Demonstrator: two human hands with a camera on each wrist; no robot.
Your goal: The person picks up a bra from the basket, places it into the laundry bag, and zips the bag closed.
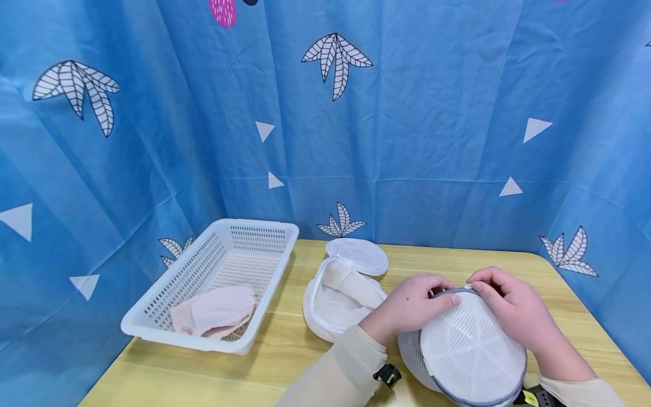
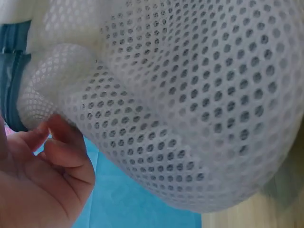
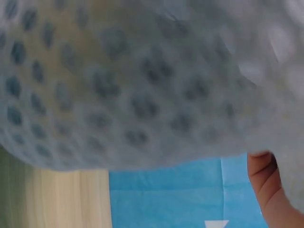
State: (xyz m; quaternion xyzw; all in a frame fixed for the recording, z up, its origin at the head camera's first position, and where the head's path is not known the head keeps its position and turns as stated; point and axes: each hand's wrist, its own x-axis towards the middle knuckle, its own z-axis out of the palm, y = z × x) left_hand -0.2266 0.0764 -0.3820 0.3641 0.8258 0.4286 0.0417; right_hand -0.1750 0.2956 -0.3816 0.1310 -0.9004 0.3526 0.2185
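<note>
A white mesh bag with grey trim (image 1: pixel 475 350) is held up at the table's front right, its round lid facing the head camera. My left hand (image 1: pixel 414 302) pinches the bag's upper left rim. At the top of the rim, beside a small white tab, the fingers of my right hand (image 1: pixel 519 308) pinch the edge. The left wrist view shows the mesh (image 2: pixel 190 104) filling most of the picture, with the left hand (image 2: pixel 52 175) gripping near the blue-grey trim. Blurred mesh (image 3: pixel 118 85) hides most of the right hand (image 3: pixel 273 194) in the right wrist view.
A second white mesh bag (image 1: pixel 325 325) stands in the middle with its round lid (image 1: pixel 358 255) folded back and pale cloth inside. At the left, a white plastic basket (image 1: pixel 274 282) contains folded pale pink cloth (image 1: pixel 221 310). Blue curtains (image 1: pixel 422 124) surround the wooden table (image 1: pixel 285 367).
</note>
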